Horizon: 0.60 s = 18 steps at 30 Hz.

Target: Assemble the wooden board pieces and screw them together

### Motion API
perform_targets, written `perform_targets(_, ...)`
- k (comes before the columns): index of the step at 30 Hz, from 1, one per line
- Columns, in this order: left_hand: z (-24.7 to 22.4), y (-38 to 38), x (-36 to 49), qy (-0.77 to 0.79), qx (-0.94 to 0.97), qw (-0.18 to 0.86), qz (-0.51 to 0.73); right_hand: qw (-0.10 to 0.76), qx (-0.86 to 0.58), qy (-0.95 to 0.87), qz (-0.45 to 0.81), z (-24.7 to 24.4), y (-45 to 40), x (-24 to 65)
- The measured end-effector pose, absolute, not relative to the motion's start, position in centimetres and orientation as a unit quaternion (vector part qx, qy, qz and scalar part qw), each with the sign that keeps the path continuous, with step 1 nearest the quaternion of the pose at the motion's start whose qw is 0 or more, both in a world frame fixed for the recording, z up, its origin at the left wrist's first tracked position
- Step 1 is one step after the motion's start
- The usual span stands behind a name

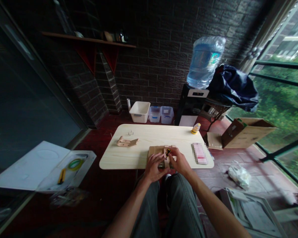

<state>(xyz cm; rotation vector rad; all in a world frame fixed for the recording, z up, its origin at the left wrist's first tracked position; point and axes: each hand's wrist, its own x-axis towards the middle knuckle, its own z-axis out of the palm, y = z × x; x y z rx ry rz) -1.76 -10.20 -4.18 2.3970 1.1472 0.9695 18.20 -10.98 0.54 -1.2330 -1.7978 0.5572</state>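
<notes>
A piece of brown cardboard (153,150) lies at the front edge of the pale table (164,132), with a light wooden part (166,162) on it. My left hand (154,166) rests over the cardboard, its fingers spread against the wooden part's left side. At the part's upper right, my right hand (179,161) has its fingers closed around a small black and yellow item (168,151). Another wooden piece (126,142) lies on the table's left, below some small metal hooks or pins (130,133).
A small yellow-capped bottle (195,128) and a blurred pink item (200,153) are on the table's right. Beyond the far edge stand plastic bins (155,114) and a water dispenser (190,102). An open white case (83,168) sits left, a cardboard box (240,134) right.
</notes>
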Motion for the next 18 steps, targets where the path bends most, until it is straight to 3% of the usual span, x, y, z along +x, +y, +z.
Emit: perform_targets(18, -3.7, -10.4, -2.1, 0.401, 0.836, 0.160, 0.338, 0.433, -0.491, -0.733, 0.184, 1.4, -11.4, 17.5)
